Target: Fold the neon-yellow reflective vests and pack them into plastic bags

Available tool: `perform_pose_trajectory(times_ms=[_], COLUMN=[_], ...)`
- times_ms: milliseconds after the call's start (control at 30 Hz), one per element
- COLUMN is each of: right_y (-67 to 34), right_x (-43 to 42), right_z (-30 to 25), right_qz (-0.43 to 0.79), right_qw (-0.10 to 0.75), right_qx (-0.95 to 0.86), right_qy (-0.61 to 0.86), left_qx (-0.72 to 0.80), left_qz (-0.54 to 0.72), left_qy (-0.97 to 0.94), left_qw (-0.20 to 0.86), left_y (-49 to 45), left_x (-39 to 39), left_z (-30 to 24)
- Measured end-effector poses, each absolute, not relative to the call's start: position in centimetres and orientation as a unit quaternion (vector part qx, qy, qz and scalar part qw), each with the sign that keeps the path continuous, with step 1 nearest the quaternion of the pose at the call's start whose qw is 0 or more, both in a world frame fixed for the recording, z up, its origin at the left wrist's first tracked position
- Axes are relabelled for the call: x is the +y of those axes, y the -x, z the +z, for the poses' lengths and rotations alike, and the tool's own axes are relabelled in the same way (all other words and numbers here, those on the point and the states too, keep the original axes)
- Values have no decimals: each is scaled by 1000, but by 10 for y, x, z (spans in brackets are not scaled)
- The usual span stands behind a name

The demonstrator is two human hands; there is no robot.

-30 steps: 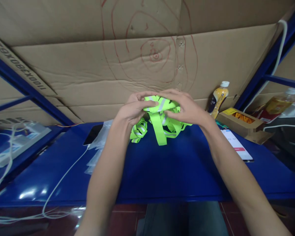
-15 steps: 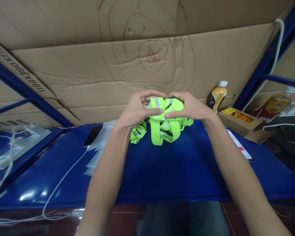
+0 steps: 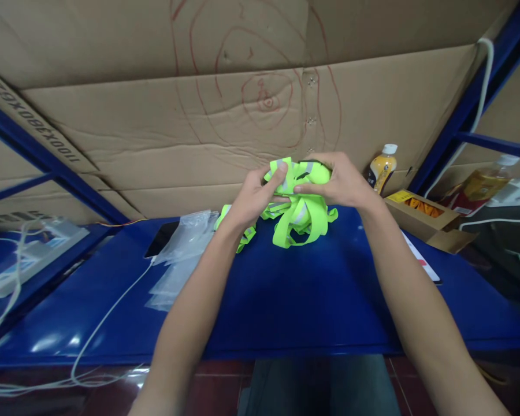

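A bundle of neon yellow-green reflective strap (image 3: pixel 303 212) with silver stripes is held up between both hands over the blue table. My left hand (image 3: pixel 257 193) grips its left end, the thumb lying on top of a folded band. On the right side my right hand (image 3: pixel 340 179) is closed around the bundle, thumb in front and fingers behind. Loops of the strap hang below the hands. Another heap of the same strap (image 3: pixel 247 236) lies on the table, partly covered by my left wrist.
Clear plastic bags (image 3: pixel 177 266) lie left, beside a dark phone (image 3: pixel 162 238) with a white cable. At right stand a yellow-labelled bottle (image 3: pixel 381 169) and an open cardboard box (image 3: pixel 429 216); a white-screened phone (image 3: pixel 422 257) lies in front. A cardboard wall (image 3: pixel 134 138) closes the back.
My left hand has turned and its thumb has moved up onto the folded band. The bundle is tilted, and its hanging loops have shifted slightly right.
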State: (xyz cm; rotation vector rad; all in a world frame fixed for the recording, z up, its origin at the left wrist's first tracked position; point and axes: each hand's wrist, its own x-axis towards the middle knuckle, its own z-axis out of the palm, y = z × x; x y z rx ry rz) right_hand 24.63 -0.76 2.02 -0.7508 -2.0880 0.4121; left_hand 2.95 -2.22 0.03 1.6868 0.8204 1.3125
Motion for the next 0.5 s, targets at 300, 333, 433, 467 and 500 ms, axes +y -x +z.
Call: perform_pose_trajectory(times_ms=[300,333,433,467,500], right_y=[-239,-239,-239,-240,-240], right_x=[-13,-11,-4,-2,-1], right_z=[20,19,14,13,11], right_qz=[34,21,-6,-7,-4], right_qw=[443,445,454,455,455], right_qx=[-847,-847,-845,-845,-846], right_qy=[292,289,282,280,276], left_qx=[331,334,338,335,331], left_qz=[526,510,452,444,448], left_qy=[-535,-530,-527,-527,-527], left_qw=[573,589,635,642,642], left_y=[-26,-25,-22,-21,-21], left_x=[-28,-29,-27,-26,-25], left_z=[12,13,14,13,11])
